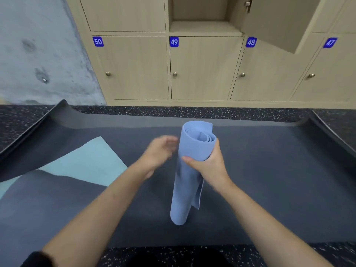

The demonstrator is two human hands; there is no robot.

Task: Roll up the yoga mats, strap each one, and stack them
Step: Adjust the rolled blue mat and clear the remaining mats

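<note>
Wooden lockers point(204, 68) fill the far wall, beside a concrete wall point(38, 45). The doors numbered 50, 49, 48 and 47 are closed, so their contents are hidden. One compartment point(202, 27) above door 49 stands open with its door point(273, 22) swung to the right, and nothing shows in the part that is visible.

A dark grey mat point(269, 170) lies unrolled across the speckled floor point(192, 111), its two far corners curling upward. A teal mat point(90, 162) lies flat at the left, overlapped by grey mat.

The blue mat point(185, 193), already rolled, stands on end on the grey mat, leaning slightly. Its coils are loose at the top, and the outer flap point(199, 199) hangs free low on its right side.

The right hand point(210, 166) is clamped round the roll near its upper end, thumb across the front. The left hand point(159, 151), blurred, is just beside the roll with fingers spread and holding nothing. Whether it touches the roll cannot be told.

Step in hand, as judged: squaring and tightening the first roll before strapping. The next move calls for closing the loose flap and fitting a strap. No strap is visible, and two mats remain unrolled.
</note>
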